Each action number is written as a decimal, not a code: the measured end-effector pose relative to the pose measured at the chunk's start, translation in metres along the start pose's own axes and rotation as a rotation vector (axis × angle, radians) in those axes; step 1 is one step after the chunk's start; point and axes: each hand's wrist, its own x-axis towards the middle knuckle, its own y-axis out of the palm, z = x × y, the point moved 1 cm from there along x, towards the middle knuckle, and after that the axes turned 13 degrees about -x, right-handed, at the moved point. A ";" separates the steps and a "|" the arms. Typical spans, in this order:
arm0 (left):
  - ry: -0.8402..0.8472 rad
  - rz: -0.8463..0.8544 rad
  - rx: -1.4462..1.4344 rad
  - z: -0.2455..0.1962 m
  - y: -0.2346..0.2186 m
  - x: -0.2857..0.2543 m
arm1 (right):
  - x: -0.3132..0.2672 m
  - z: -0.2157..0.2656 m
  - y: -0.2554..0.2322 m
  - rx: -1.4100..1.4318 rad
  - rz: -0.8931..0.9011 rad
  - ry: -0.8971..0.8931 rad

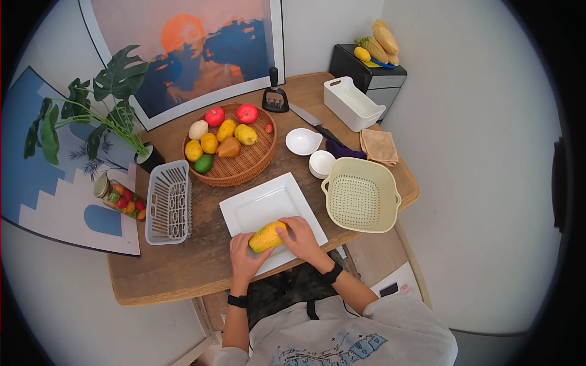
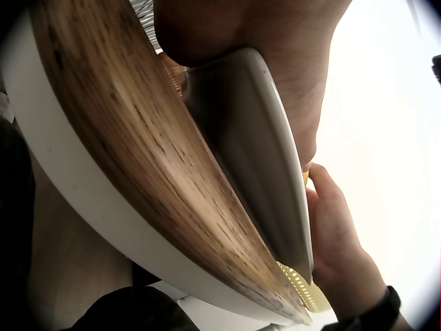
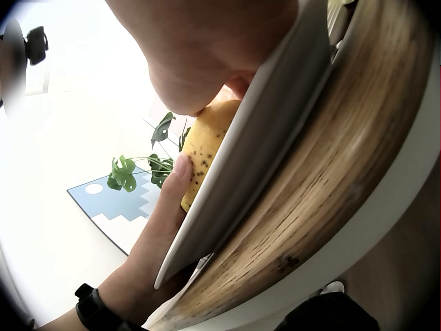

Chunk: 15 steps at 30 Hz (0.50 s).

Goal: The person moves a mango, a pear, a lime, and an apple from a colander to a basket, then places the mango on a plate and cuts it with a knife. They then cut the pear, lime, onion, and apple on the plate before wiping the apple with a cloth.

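Note:
In the head view a yellow papaya with dark specks lies across the near part of a square white plate. My left hand grips its left end, thumb on the near side. On the right end, my right hand holds it with the thumb over the top. The right wrist view shows the speckled papaya close over the plate's rim, with the left thumb along its side. From the left wrist, the plate hides nearly all of the fruit.
Behind the plate stands a wicker basket of fruit. A grey basket is at left; a cream colander and white bowls are at right. A knife lies near the back, by a black-handled tool.

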 end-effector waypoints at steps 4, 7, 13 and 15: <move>0.006 -0.003 0.001 0.001 0.000 -0.001 | 0.000 -0.002 0.001 0.006 0.004 0.001; 0.001 -0.003 0.002 0.001 0.000 -0.001 | 0.000 -0.001 0.000 0.008 0.004 0.002; 0.004 -0.002 0.003 0.001 0.001 -0.001 | 0.000 -0.001 0.001 0.001 -0.001 -0.003; 0.000 0.003 0.001 0.000 0.000 -0.001 | 0.000 -0.001 0.001 0.004 -0.003 -0.006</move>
